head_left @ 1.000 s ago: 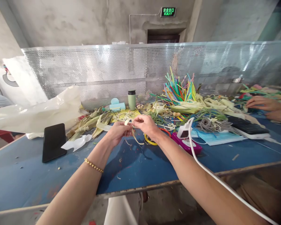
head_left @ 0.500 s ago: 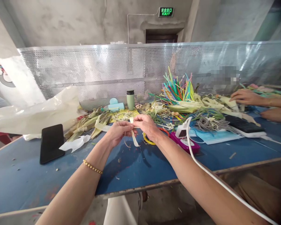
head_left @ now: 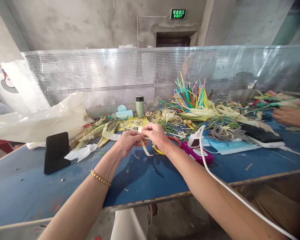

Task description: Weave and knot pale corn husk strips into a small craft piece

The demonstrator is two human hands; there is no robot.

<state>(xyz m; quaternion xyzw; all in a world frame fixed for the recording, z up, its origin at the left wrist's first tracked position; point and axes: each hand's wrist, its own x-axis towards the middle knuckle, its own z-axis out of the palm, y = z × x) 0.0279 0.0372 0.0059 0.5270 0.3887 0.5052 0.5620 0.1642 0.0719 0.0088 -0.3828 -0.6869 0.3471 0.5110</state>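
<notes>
Above the blue table, my left hand (head_left: 129, 141) and my right hand (head_left: 155, 134) meet, both closed in a pinch. Between them is a pale strip of husk (head_left: 146, 149), its loose end hanging below the fingers and a short piece standing above. The fingers hide how the strip is folded or joined. Just below and behind my right hand lie a yellow ring (head_left: 159, 150) and a red ring (head_left: 177, 140). Dried husks (head_left: 107, 135) are spread to the left of my left hand.
A black phone (head_left: 56, 152), white scrap (head_left: 82, 152) and plastic sheet (head_left: 40, 121) lie left. Behind stand a green bottle (head_left: 140, 108) and colourful strips (head_left: 190, 95). At right are a magenta box (head_left: 198, 154), a white cable (head_left: 215, 178), a power bank (head_left: 262, 136) and another person's hand (head_left: 291, 116).
The hanging end of the strip has swung a little to the right, and the piece above is shorter. The other person's hands have moved right, away from the husks.
</notes>
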